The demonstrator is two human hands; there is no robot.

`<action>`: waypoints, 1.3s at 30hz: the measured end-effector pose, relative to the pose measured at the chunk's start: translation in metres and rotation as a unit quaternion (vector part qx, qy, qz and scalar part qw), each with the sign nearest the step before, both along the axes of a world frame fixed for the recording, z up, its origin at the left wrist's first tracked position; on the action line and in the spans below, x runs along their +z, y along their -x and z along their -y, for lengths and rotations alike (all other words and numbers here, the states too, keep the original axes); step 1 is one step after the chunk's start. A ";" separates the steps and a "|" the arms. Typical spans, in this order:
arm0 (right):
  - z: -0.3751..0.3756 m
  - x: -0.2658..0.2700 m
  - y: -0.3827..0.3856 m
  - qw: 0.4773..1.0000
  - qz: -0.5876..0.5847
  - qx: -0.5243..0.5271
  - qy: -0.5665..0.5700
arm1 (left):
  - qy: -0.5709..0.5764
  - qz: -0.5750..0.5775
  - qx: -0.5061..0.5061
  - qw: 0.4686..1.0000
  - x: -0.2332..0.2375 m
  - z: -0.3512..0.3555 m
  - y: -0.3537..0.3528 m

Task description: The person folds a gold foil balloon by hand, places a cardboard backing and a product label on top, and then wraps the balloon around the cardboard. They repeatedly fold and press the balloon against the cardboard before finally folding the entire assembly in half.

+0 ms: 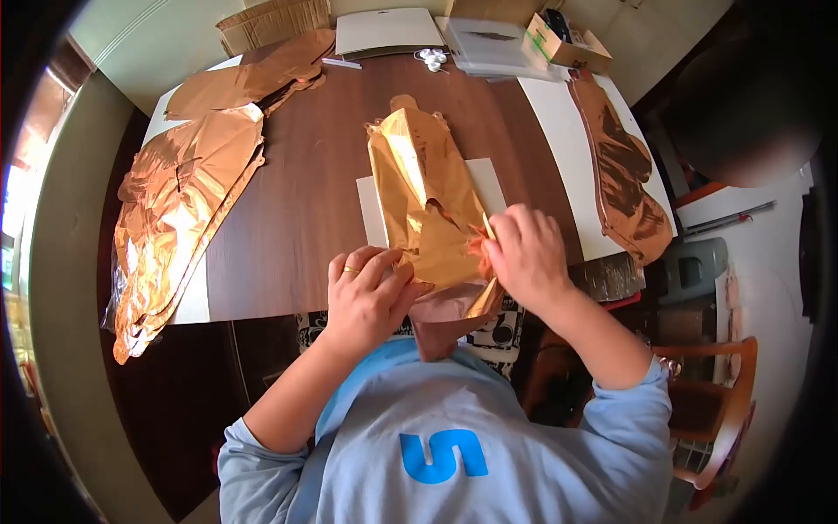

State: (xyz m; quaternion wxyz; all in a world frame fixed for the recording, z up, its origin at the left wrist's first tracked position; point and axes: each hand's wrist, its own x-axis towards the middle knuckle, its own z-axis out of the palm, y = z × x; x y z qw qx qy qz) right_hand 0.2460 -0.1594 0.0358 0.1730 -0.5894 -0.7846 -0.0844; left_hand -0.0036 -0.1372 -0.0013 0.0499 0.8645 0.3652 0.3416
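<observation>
A flat gold foil balloon (429,192) lies lengthwise in front of me, with its near end hanging over the table's edge toward my shirt. My left hand (367,288) is closed on its near left edge, fingertips curled over the foil. On the near right edge, my right hand (528,253) pinches a gathered, crumpled fold. Between both hands the foil is creased, and a duller pinkish side (445,319) shows below them. Under the balloon a white sheet (373,210) sticks out on either side.
Stacked copper foil balloons (188,188) cover the table's left side, with more foil (253,79) behind. Another foil balloon (620,170) lies on a white board at right. At the back are a white panel (388,31), small white rolls (431,58) and a cardboard box (567,48). A wooden chair (711,402) stands lower right.
</observation>
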 end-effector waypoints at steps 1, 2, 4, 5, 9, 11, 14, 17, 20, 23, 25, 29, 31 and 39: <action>0.005 -0.001 0.001 0.998 -0.004 0.047 -0.046 | -0.009 -0.003 0.003 1.000 -0.001 0.001 0.000; 0.012 -0.003 0.005 0.994 -0.025 0.083 -0.059 | -0.012 -0.004 0.004 1.000 -0.001 0.001 0.000; 0.029 -0.021 0.011 0.988 -0.036 0.141 -0.051 | -0.018 -0.006 0.007 1.000 -0.002 0.002 -0.001; 0.038 -0.025 0.019 0.987 -0.045 0.151 -0.025 | -0.017 -0.006 0.004 1.000 -0.002 0.002 -0.001; 0.052 -0.039 0.027 0.994 -0.020 0.098 0.053 | -0.016 -0.025 -0.009 1.000 0.001 0.001 0.001; 0.053 -0.039 0.026 0.994 -0.027 0.088 0.056 | -0.005 -0.040 -0.014 0.999 0.002 0.002 0.003; 0.054 -0.046 0.025 0.994 -0.018 0.082 0.065 | 0.019 -0.059 -0.030 0.998 0.000 0.004 0.008; 0.054 -0.044 0.026 0.993 -0.020 0.082 0.079 | 0.033 -0.082 -0.055 0.995 -0.005 0.005 0.017; 0.055 -0.037 0.028 0.991 -0.036 0.078 0.106 | 0.051 -0.101 -0.080 0.990 -0.004 0.005 0.024; 0.056 -0.024 0.035 0.987 -0.066 0.071 0.131 | 0.044 -0.116 -0.091 0.988 0.001 0.004 0.025; 0.055 -0.021 0.044 0.985 -0.074 0.077 0.138 | 0.052 -0.125 -0.096 0.986 0.004 0.003 0.025; 0.054 -0.028 0.058 0.982 -0.064 0.083 0.160 | 0.065 -0.127 -0.104 0.984 0.005 0.003 0.026; 0.056 -0.031 0.062 0.982 -0.038 0.072 0.173 | 0.087 -0.126 -0.107 0.982 0.005 0.002 0.028; 0.057 -0.033 0.062 0.981 -0.018 0.066 0.184 | 0.047 -0.118 -0.117 0.985 0.012 -0.033 0.024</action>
